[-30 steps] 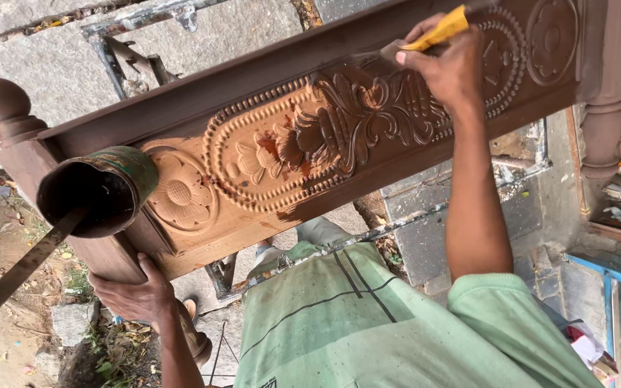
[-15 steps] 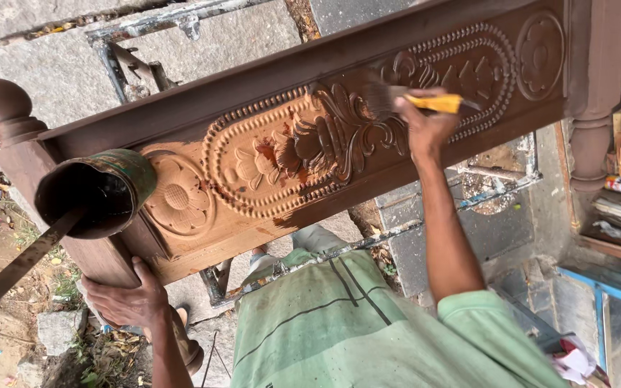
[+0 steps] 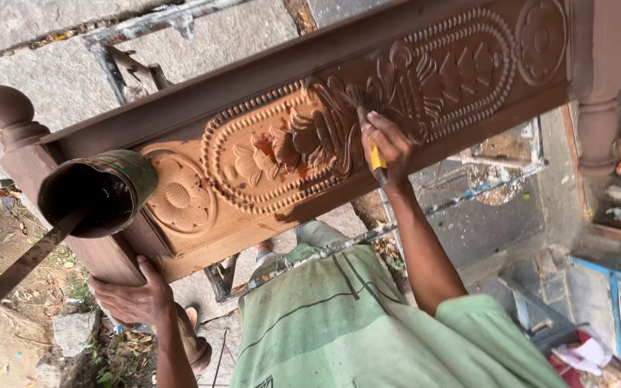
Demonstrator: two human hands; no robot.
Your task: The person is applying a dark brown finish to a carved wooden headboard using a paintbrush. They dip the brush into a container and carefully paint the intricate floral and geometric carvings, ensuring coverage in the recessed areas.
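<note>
Right hand gripped a yellow-handled brush against the floral carving at mid-panel of the carved wooden headboard, while left hand clasped its turned post below a stain-filled tin.

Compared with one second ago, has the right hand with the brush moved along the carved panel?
Yes. The right hand with the brush moved from the panel's top rail down to the centre of the carved panel, nearer the tin.
</note>
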